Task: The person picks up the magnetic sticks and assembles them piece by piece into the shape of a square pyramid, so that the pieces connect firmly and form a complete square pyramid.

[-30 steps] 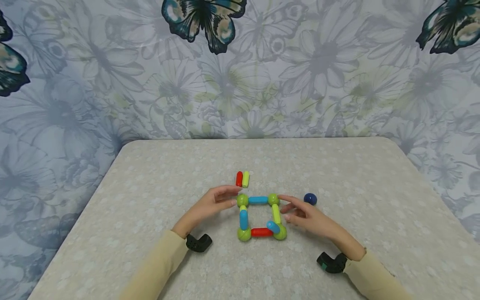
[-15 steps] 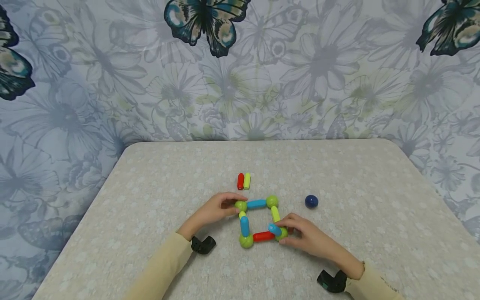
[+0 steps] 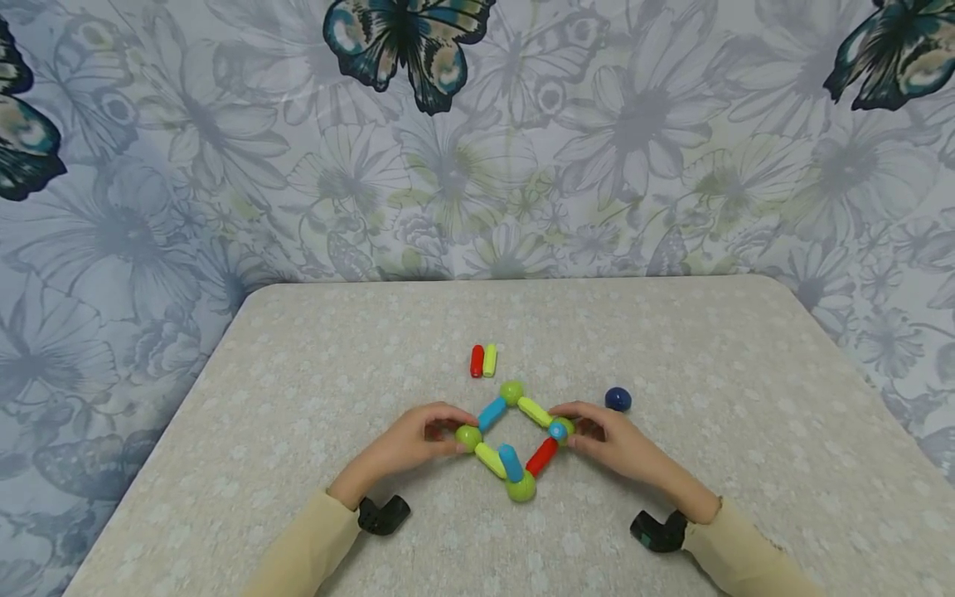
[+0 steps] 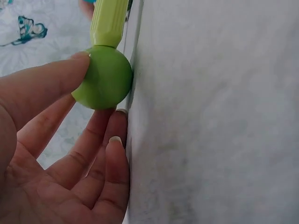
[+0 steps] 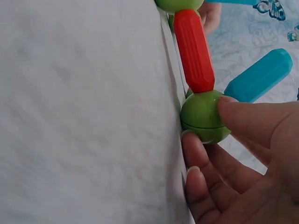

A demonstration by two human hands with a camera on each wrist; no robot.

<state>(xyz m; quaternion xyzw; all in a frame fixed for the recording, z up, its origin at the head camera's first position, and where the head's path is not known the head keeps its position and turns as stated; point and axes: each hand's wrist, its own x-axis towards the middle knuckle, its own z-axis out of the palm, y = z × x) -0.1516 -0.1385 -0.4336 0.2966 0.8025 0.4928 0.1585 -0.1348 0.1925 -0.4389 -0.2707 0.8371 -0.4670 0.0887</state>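
Note:
A diamond-shaped frame of green balls joined by rods lies on the table. My left hand [image 3: 414,439] pinches its left green ball [image 4: 105,79] between thumb and fingers. On the other side, my right hand [image 3: 627,444] holds the right green ball [image 5: 202,114], from which a blue rod [image 5: 259,75] sticks up. A second blue rod [image 3: 511,462] rises at a tilt from the near green ball [image 3: 521,487]. The frame's sides are a blue rod [image 3: 492,414], a red rod [image 3: 542,457] and two yellow-green rods [image 3: 535,411]. The far green ball [image 3: 511,392] is untouched.
Beyond the frame, a loose red rod [image 3: 477,361] and a loose yellow-green rod [image 3: 490,361] lie side by side. A dark blue ball [image 3: 618,399] sits just past my right hand. The patterned tablecloth [image 3: 358,332] runs back to a floral wall curtain [image 3: 634,166].
The frame has turned from a square to a diamond, clockwise as I look down. My right hand moved onto a corner ball; my left hand, closing on its ball, came nearer me.

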